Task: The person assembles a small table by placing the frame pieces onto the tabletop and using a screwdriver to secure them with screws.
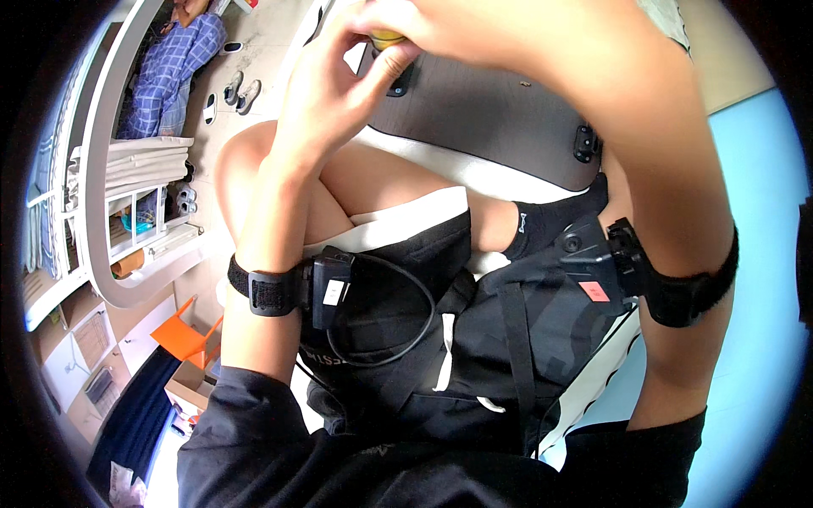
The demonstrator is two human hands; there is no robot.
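Both my hands are raised close together at the top edge of the view. My left hand [339, 80] has its thumb and fingers curled round a small yellow, rounded thing [387, 37]. Only a narrow part of it shows, so its kind cannot be made out. From above and the right, my right hand [411, 24] closes over the same thing. Its fingertips are partly hidden and cut off by the frame. Below the hands lies a dark folding lap table [483, 110] with black leg brackets.
I sit cross-legged on a bed. Black strapped devices [333, 288] are on both forearms, with a cable looping over my lap. To the left are a white bunk frame [100, 169], shoes [247, 97] on the floor, an orange stool [188, 330] and a cardboard box [190, 385].
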